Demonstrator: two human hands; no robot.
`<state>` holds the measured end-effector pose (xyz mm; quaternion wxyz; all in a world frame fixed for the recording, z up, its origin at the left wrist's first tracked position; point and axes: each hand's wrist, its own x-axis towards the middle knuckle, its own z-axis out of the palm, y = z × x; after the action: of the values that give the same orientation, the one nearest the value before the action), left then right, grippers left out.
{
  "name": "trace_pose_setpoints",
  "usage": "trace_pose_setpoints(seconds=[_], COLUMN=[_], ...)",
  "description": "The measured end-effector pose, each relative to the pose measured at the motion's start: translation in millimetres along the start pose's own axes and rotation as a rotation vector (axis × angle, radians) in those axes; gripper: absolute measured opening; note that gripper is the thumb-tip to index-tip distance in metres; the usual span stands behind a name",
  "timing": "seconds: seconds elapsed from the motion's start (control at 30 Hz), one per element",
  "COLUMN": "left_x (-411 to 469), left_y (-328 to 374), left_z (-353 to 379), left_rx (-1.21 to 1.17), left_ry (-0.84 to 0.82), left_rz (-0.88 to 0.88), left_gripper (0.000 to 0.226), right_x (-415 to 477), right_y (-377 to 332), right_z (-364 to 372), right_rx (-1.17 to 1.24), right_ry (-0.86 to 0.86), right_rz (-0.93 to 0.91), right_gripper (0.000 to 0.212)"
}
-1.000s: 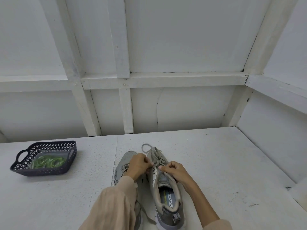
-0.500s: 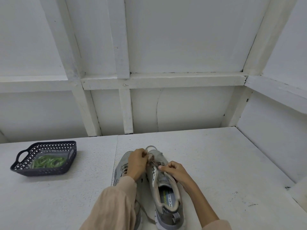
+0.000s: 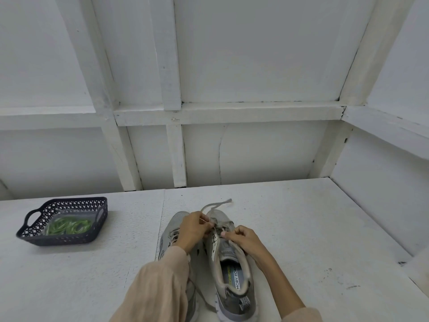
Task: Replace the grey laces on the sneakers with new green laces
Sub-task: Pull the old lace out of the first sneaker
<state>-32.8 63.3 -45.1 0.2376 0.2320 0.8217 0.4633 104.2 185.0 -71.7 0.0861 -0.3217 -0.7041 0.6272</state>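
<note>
On the white tabletop (image 3: 301,228), the left hand (image 3: 193,228) and right hand (image 3: 246,239) both pinch the grey lace (image 3: 216,205) of the right sneaker (image 3: 232,270), its mate (image 3: 173,226) alongside, while green laces (image 3: 68,226) lie in the dark basket (image 3: 62,240) well left.

On the desk (image 3: 301,228) before you stand two sneakers side by side, toes pointing away: the left sneaker (image 3: 173,225) touches the right sneaker (image 3: 232,263). A lace (image 3: 214,205) trails beyond the right one's toe. Well apart to your left sits a basket (image 3: 62,242) with laces (image 3: 68,226) in it.
</note>
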Motion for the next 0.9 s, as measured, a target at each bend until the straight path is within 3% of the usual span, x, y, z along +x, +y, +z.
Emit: trace_pose_setpoints(seconds=[0.1, 0.2, 0.27, 0.37, 0.53, 0.7, 0.77, 0.9], left_x=[0.2, -2.3, 0.7, 3.4, -4.1, -14.2, -16.1, -13.3], left_y=[3.5, 25.7, 41.9, 52.4, 24.2, 1.1, -0.5, -7.4], left_z=[2.0, -7.3, -19.4, -30.3, -9.4, 12.4, 14.1, 10.7], left_rx=[0.015, -0.205, -0.292, -0.305, -0.239, -0.041, 0.019, 0.143], left_ry=[0.091, 0.345, 0.424, 0.358, 0.216, 0.048, 0.038, 0.051], left_rz=[0.059, 0.134, 0.202, 0.216, 0.091, 0.057, 0.086, 0.107], left_gripper=[0.017, 0.012, 0.006, 0.006, 0.005, 0.05, 0.06, 0.063], right_x=[-0.7, -0.8, -0.2, 0.5, 2.1, 9.9, 15.8, 25.7], right_y=[-0.9, 1.3, 2.0, -2.3, -17.7, -27.7, -28.1, -25.0], right_z=[-1.0, -1.4, -1.6, -1.2, 6.1, 10.0, 5.8, -17.7], right_rx=[0.004, -0.007, -0.032, -0.108, -0.41, -0.672, -0.554, 0.125], right_ry=[0.001, -0.002, 0.007, 0.015, 0.138, 0.131, 0.188, 0.475], right_rz=[0.0, 0.013, 0.02, 0.02, -0.112, -0.133, -0.135, -0.027], right_gripper=[0.039, 0.037, 0.038, 0.041, 0.039, 0.017, 0.003, 0.011])
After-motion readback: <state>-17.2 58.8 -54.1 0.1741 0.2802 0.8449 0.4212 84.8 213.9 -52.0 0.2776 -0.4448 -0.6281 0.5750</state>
